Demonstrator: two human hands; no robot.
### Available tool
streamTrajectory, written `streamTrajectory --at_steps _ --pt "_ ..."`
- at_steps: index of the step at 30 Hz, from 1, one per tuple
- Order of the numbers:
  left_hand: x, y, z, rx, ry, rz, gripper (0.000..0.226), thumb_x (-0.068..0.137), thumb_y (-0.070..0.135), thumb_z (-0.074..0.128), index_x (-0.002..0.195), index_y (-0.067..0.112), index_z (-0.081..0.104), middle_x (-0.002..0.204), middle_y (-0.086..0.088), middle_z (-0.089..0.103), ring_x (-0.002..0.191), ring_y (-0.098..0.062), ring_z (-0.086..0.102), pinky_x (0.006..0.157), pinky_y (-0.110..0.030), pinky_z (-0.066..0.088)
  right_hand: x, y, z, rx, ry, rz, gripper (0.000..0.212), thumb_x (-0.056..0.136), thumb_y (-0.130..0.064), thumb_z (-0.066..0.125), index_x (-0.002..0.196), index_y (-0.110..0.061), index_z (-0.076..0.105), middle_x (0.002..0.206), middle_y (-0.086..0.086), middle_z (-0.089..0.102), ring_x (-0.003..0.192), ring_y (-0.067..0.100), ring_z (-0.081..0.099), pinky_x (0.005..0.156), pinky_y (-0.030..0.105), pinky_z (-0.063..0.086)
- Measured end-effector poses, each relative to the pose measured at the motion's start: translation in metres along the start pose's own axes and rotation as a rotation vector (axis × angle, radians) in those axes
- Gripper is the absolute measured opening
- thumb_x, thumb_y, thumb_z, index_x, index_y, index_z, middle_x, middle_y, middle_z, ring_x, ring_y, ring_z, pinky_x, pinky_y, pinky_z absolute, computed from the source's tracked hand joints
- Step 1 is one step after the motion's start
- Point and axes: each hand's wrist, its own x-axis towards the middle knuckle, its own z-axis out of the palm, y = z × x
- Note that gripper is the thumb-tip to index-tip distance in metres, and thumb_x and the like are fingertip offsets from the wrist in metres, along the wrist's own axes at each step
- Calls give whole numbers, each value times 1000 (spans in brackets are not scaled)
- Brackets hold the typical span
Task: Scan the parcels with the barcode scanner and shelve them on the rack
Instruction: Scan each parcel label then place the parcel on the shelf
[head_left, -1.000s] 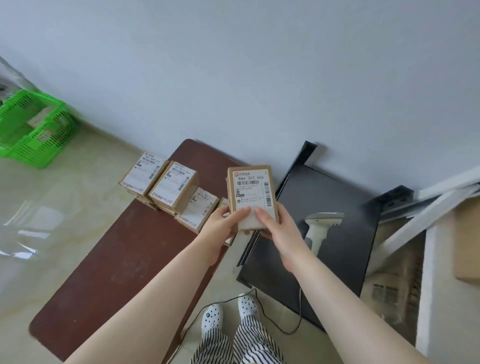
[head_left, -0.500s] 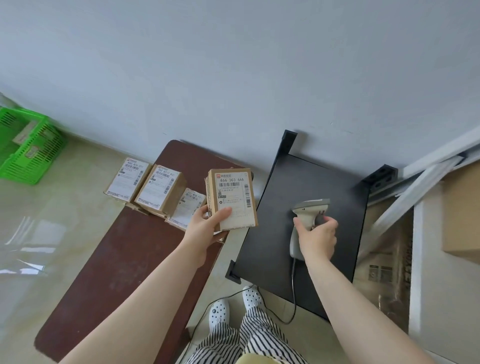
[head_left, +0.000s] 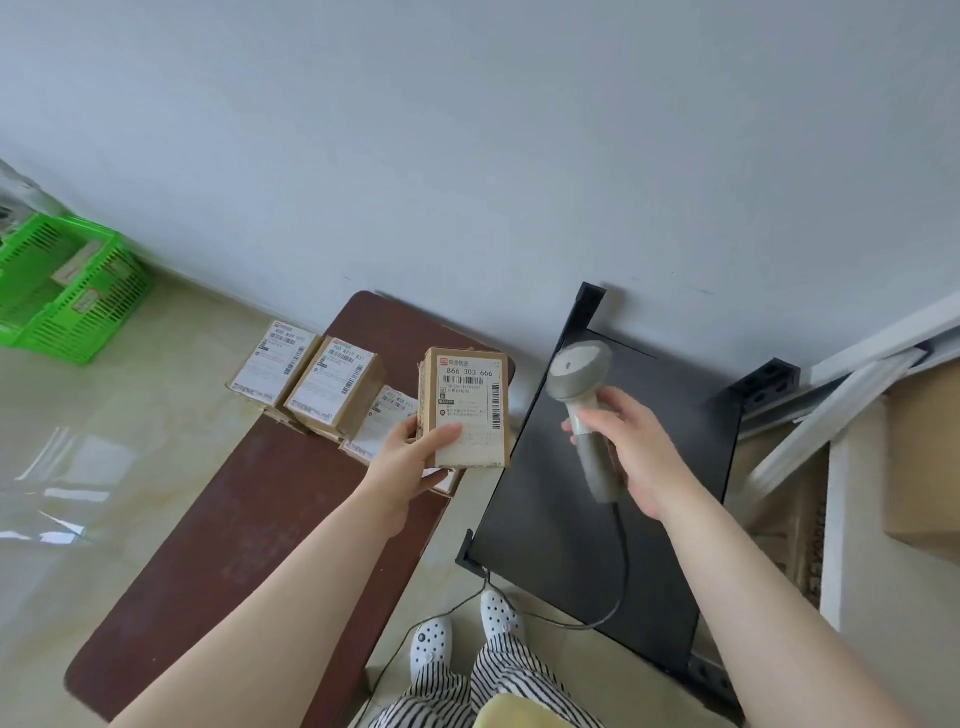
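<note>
My left hand (head_left: 415, 457) grips a brown parcel (head_left: 467, 405) by its lower left corner, white label with barcode facing up, thumb lying on the label. It hovers over the right end of the brown table (head_left: 249, 530). My right hand (head_left: 628, 452) holds the grey barcode scanner (head_left: 584, 410) by its handle, lifted off the black shelf (head_left: 597, 519), its head just right of the parcel. Several more labelled parcels (head_left: 332, 387) lie in a row on the table behind my left hand.
A green basket (head_left: 67, 291) with parcels stands on the floor at far left. The scanner cable (head_left: 618, 571) runs down across the black shelf. A white rack frame (head_left: 841, 395) and a large cardboard box (head_left: 930, 457) are at the right. My feet are below.
My right hand let go of the parcel, took the scanner from the black shelf and raised it beside the parcel. My left hand kept the parcel, shifting it slightly left.
</note>
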Motion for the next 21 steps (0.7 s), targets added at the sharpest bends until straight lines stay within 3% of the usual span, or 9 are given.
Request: streamTrajectory --at_steps 2,6,10,12,15,21 --pt "1 2 -2 1 -4 6 37 91 25 73 124 23 58 114 0 73 107 -16 68 102 -43 52 -8 -22 -2 -82 -154 -57 18 100 -22 55 112 -24 68 91 6 73 86 19 65 90 41 49" --pt "2 3 -7 -12 0 17 53 88 27 76 136 19 54 118 -2 74 108 -16 70 96 -39 55 -26 -49 4 -218 -275 -109 18 103 -27 52 113 -21 66 88 8 71 78 18 64 87 36 51" --pt "0 2 -8 -44 16 35 53 88 25 77 136 18 54 117 -2 74 106 -17 71 94 -38 56 -48 -57 22 26 -323 37 27 105 -27 42 100 -7 60 82 11 66 65 18 56 60 23 50" --pt "0 2 -7 -65 31 42 55 87 24 78 136 18 54 118 -3 73 105 -18 71 96 -40 56 -53 -57 32 172 -383 115 36 103 -33 40 102 -3 61 82 11 65 65 17 51 63 24 47" --pt "-2 0 -6 -95 51 47 54 87 22 77 136 17 54 119 -4 72 105 -19 71 95 -39 56 -54 -56 42 356 -437 201 43 96 -40 52 114 -2 60 85 13 63 67 18 50 67 25 47" --pt "-6 0 -3 -161 57 36 51 90 15 74 136 13 53 119 -7 72 103 -19 70 78 -29 56 -54 -53 52 500 -463 216 53 82 -40 68 119 -3 58 89 9 60 68 14 52 71 24 47"
